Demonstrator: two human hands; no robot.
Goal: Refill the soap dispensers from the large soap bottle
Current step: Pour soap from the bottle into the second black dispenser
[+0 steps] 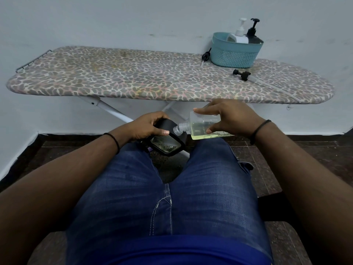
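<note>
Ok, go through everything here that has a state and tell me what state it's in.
Clear bottle: uncapped, tipped sideways, part full, held by right hand.
Black dispenser: tilted, held by left hand.
Two pumps: lying loose on ironing board.
Basket: upright, two dispensers inside.

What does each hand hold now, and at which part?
The left hand grips the black dispenser around its upper body. The right hand holds the clear soap bottle by its body, thumb below, fingers above.
</note>
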